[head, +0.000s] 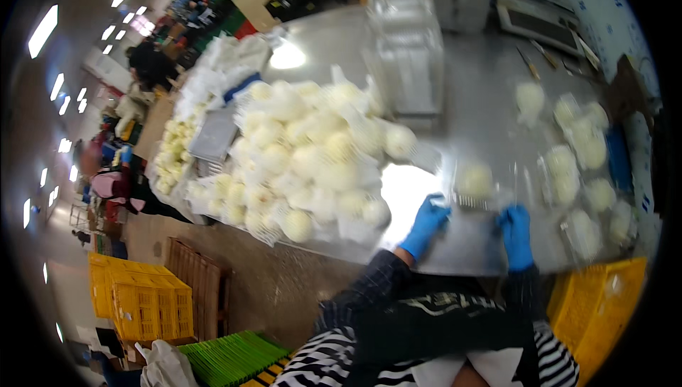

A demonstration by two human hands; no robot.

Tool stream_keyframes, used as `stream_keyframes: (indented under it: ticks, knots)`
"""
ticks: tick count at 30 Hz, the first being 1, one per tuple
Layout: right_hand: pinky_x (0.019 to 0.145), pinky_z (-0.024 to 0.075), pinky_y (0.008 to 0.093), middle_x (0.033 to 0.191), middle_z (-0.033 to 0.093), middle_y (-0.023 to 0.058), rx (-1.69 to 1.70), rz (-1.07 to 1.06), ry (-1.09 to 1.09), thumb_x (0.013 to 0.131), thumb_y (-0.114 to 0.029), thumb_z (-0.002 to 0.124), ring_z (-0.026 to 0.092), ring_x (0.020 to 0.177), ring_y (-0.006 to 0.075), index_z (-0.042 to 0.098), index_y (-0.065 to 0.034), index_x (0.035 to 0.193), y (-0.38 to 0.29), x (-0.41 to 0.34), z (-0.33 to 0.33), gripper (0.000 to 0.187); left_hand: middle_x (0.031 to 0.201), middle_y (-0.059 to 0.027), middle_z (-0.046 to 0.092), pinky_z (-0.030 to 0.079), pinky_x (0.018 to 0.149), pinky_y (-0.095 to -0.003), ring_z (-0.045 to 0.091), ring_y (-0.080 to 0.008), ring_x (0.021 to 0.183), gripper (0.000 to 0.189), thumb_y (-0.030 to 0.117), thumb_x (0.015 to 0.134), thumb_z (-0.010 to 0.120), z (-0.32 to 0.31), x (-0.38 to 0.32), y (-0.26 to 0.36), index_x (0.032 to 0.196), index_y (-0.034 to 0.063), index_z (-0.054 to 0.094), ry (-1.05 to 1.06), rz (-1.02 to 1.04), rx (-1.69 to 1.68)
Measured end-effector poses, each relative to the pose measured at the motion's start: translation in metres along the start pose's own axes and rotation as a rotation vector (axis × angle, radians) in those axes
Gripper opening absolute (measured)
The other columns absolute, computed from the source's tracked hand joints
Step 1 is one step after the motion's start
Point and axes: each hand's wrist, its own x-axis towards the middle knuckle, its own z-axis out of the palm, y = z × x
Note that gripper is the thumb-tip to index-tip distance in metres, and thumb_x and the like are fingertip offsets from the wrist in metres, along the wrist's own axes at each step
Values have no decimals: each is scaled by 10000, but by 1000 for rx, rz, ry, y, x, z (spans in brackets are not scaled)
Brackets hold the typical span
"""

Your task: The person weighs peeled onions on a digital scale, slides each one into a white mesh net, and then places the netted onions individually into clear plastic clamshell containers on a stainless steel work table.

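A clear plastic tray (471, 203) with a peeled onion (476, 181) in it lies on the metal table (455, 251) before me. My left hand (426, 225), in a blue glove, is beside the tray's left side; whether its fingers hold anything is unclear. My right hand (515, 233), also gloved in blue, has its fingers curled at the tray's right, near a faint clear edge that may be film. A big heap of peeled onions (314, 147), many in white net sleeves, covers the table to the left. Several packed onions (562, 174) sit at the right.
Stacked clear trays (407, 67) stand at the back, near a scale (541, 27) and knives (528, 62). A grey plastic box (214, 134) lies beyond the heap. A yellow crate (599, 307) stands at lower right. Yellow crates (144, 301) and a co-worker (114, 184) are at left.
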Motion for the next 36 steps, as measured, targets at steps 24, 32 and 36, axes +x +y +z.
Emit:
stream_keyframes:
  ticks: [24, 32, 36]
  knots:
    - [916, 354, 410, 893, 619, 95, -1323, -1268, -172, 817, -258, 633, 498, 992, 295, 660, -94, 962, -149, 231, 271, 221, 1182, -227, 475, 437, 808, -494, 512, -407, 1019, 960, 417, 687, 726, -152, 51, 129, 1450, 147, 208, 974, 359, 1345]
    - [778, 421, 399, 781, 622, 114, -1156, -875, -315, 814, -305, 636, 538, 811, 286, 710, -104, 807, -144, 240, 284, 214, 1060, -251, 547, 458, 795, -494, 562, -391, 968, 771, 358, 696, 710, -171, 79, 138, 1345, 132, 361, 895, 367, 1184]
    - [713, 449, 385, 743, 620, 123, -972, -785, -200, 814, -293, 655, 561, 780, 267, 704, -89, 792, -142, 243, 289, 211, 1046, -247, 569, 474, 798, -466, 571, -398, 946, 614, 243, 710, 698, -215, 79, 123, 1243, 59, 455, 791, 682, 1010]
